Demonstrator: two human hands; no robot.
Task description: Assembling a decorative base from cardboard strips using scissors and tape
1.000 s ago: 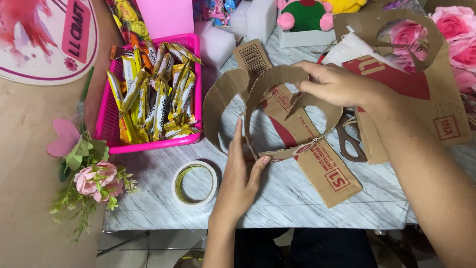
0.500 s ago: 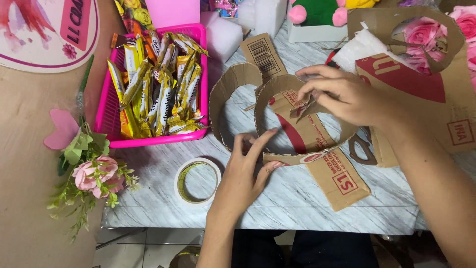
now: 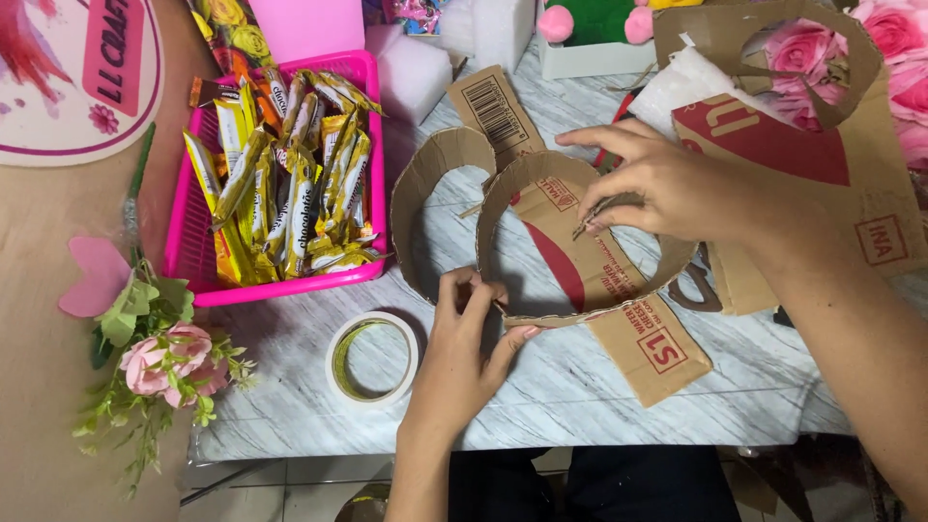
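A heart-shaped wall of cardboard strip [image 3: 503,193] stands on edge on the marble-patterned worktop [image 3: 599,406], its two rounded lobes toward the far side and its point toward the person. It sits partly on a flat piece of printed cardboard [image 3: 638,338] that lies under its right half.

The left hand [image 3: 464,353] is at the heart's near point, thumb and fingers pinched on the strip where the two sides meet, so its grip is clenched on the cardboard. The right hand [image 3: 667,188] reaches over the right lobe with the fingertips closed on the upper edge of the strip near the middle dip; it seems to nip a thin sliver there (tape or a cardboard flap, the view is too small to tell).

Just left of the left hand, a roll of white tape [image 3: 372,358] lies flat on the worktop. Beyond it, a pink plastic basket [image 3: 193,222] holds a heap of yellow and gold wrapped chocolate bars [image 3: 290,184], close beside the heart's left lobe. A pair of scissors [image 3: 691,290] is partly hidden under the right wrist.

At the right edge a larger cardboard box piece [image 3: 831,184] with a heart-shaped cut-out lies over pink artificial roses [image 3: 894,58]. On the brown surface at the left lie a small sprig of pink flowers [image 3: 164,358] and a pink heart shape [image 3: 92,275].
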